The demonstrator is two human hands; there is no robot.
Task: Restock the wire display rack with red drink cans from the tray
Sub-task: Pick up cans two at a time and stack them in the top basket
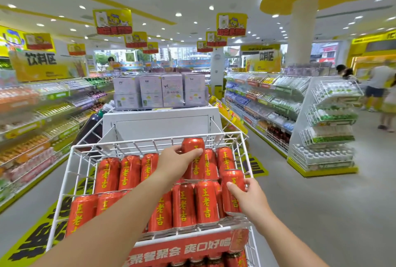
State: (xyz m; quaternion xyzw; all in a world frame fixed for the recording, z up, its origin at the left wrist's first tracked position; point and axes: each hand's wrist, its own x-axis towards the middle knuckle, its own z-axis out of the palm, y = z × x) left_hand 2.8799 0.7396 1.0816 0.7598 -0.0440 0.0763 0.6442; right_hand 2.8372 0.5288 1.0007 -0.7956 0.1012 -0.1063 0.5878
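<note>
A white wire display rack stands right in front of me, its sloped top shelf filled with two rows of red drink cans bearing yellow characters. My left hand reaches across the shelf and grips a red can at the back row, lifted a little above its neighbours. My right hand holds another red can against the right end of the front row. More red cans show on the tier below. No tray is in view.
A red sign strip runs along the rack's front rail. Behind the rack stands a white display unit with stacked pale boxes. Drink shelves line both aisles; a wire end rack is at right. People stand at far right.
</note>
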